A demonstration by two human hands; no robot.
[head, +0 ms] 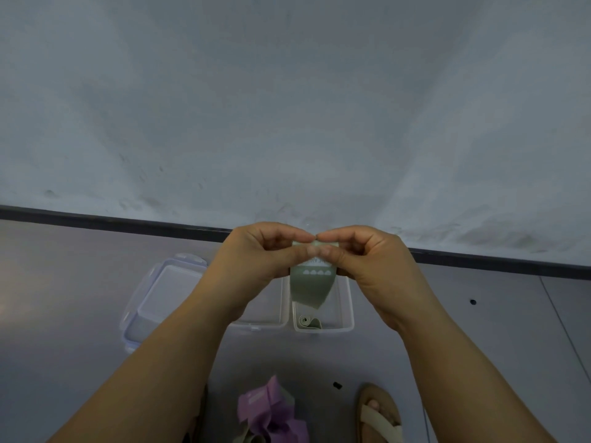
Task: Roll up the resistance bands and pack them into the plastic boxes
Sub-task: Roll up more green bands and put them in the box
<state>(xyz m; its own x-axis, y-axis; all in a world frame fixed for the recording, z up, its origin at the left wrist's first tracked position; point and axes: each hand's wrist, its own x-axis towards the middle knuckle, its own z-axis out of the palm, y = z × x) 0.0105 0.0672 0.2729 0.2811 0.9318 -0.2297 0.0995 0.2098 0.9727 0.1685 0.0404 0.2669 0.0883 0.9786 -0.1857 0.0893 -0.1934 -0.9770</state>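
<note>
Grey floor (64, 282): your left hand (256, 252) and right hand (367, 259) pinch the green band (311, 287) by its top, probably to roll it.

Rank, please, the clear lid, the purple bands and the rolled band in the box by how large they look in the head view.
1. Clear lid, largest though partly covered.
2. Purple bands, cut off by the frame's bottom edge, so possibly bigger.
3. Rolled band in the box, clearly smallest.
</note>
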